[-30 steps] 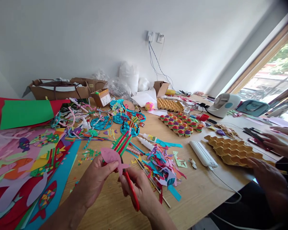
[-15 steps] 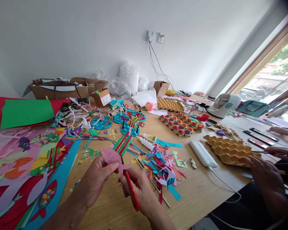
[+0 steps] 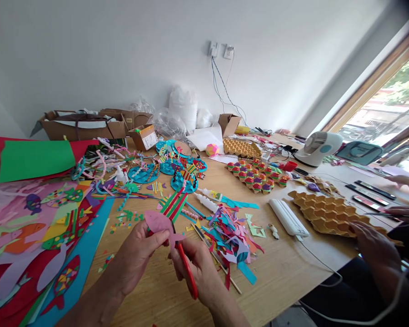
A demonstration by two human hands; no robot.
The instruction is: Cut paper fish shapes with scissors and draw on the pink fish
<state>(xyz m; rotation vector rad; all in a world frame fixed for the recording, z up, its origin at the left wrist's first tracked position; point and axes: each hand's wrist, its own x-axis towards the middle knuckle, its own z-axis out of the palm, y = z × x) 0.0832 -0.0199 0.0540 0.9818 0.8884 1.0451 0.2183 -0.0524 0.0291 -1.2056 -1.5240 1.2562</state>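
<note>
Between the thumb and fingers of my left hand (image 3: pixel 138 252) is a pink paper fish (image 3: pixel 157 221), held up over the wooden table. My right hand (image 3: pixel 196 263) grips red-handled scissors (image 3: pixel 187 270), their dark blades lying against the fish near its tail. Just beyond the fish lies a green paper fish with red stripes (image 3: pixel 174 203). To the right of my right hand spreads a heap of coloured paper scraps (image 3: pixel 233 236), with a thin wooden stick (image 3: pixel 225 269) along its near side. Glue bottles (image 3: pixel 207 202) lie behind the heap.
Coloured paper sheets and cut fish (image 3: pixel 59 272) cover the left side. A painted egg carton (image 3: pixel 255 176), a white power strip (image 3: pixel 288 218) and a fan (image 3: pixel 318 149) stand to the right. Another person's hand (image 3: pixel 378 247) touches a plain egg carton (image 3: pixel 322 213).
My hands, the pink fish and the scissors look almost unmoved. At the right, the other person's hands have shifted slightly around the plain egg carton.
</note>
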